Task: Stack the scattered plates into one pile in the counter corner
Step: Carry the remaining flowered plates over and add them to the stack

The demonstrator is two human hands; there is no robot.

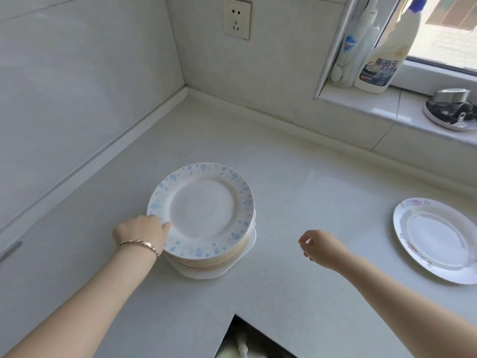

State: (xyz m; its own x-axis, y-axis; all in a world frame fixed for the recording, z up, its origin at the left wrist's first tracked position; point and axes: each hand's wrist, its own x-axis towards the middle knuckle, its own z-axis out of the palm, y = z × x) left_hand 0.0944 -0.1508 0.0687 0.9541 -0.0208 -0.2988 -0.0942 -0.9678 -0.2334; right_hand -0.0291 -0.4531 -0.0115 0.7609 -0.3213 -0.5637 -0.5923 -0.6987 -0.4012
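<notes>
A pile of plates [204,210] stands on the white counter [296,202], some way out from the corner; its top plate is white with a blue-flowered rim. My left hand [144,233], with a bracelet on the wrist, grips the pile's left rim, thumb on the top plate. My right hand [320,248] hovers to the right of the pile, fingers loosely curled and apart, holding nothing. A single white plate with a pink-flowered rim [438,239] lies flat at the right edge of view.
The counter corner [187,90] lies behind the pile, under a wall socket [237,18]. Cleaning bottles [379,52] and a metal lidded dish [450,109] sit on the window sill. The counter's inner front edge [258,329] drops off near me.
</notes>
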